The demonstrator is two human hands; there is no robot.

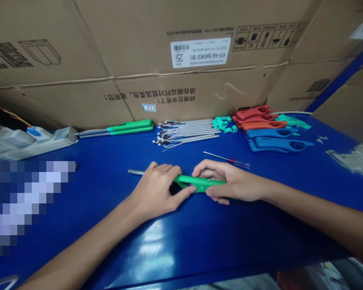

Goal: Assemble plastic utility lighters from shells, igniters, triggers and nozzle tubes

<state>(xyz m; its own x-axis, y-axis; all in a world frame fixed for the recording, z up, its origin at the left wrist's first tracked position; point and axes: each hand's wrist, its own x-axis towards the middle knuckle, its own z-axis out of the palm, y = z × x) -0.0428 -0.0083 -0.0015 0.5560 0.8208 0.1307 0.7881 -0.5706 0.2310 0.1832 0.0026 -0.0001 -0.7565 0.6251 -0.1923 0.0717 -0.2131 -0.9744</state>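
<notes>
Between both hands lies a green long-necked lighter (186, 179), its metal tube pointing left and its handle to the right. My left hand (157, 187) is wrapped over the front part, with the thumb against the trigger opening. The handle's rear is gripped by my right hand (226, 181), thumb in front and fingers behind. Part of the lighter is hidden under the fingers. Just behind my right hand lies a small screwdriver (234, 162) with a clear and red handle.
Two green lighters (133, 127) lie at the back left, beside a power strip (57, 139). Several metal tubes with wires (196, 131), small turquoise parts (225, 124), and red, orange and blue lighter shells (269, 133) line the back. A cardboard wall (139, 44) stands behind; clear parts (357, 159) lie at right.
</notes>
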